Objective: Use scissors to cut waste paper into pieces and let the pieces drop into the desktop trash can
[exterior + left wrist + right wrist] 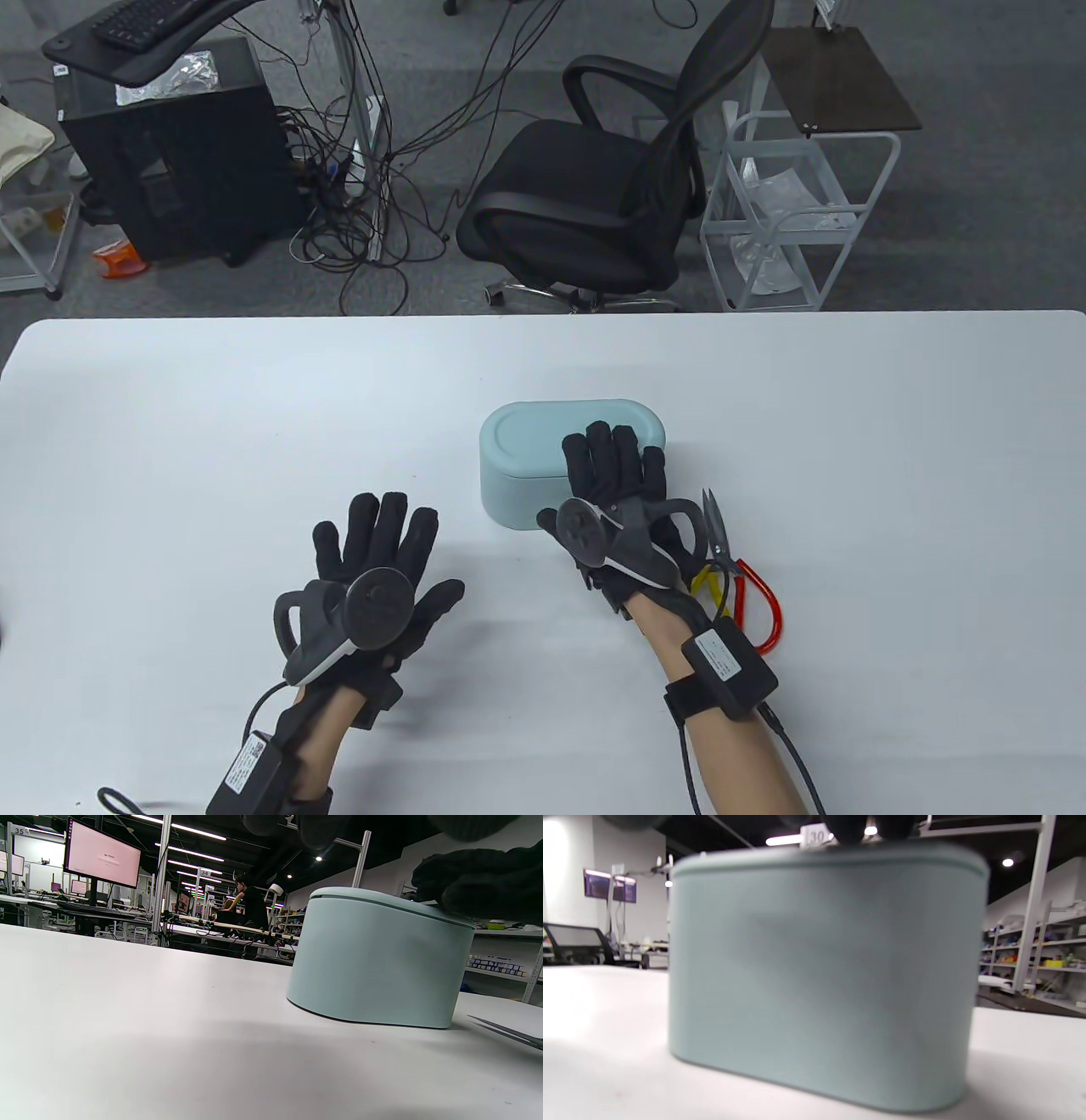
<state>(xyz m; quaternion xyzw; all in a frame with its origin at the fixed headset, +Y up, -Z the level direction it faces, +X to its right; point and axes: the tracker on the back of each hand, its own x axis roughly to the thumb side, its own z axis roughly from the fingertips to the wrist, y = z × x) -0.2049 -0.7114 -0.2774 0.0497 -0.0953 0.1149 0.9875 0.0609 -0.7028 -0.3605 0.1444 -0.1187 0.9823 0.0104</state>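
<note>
Table view: right hand (615,497) lies flat-fingered on the closed trash can (522,463); scissors (734,573) beside it; left hand (377,577), spread and holding nothing, nearby; office chair (611,187) beyond.

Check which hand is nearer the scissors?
Right. The right hand, fingers on the trash can lid, lies just beside the scissors; the left hand rests far across the table.

The table view looks down from above my head at the white table (254,407), facing the office chair (611,170) beyond. My left wrist view sits low near the tabletop, looking rightward at the trash can (377,959). My right wrist view faces that can's (823,976) side close up, blurred. All three share it.
</note>
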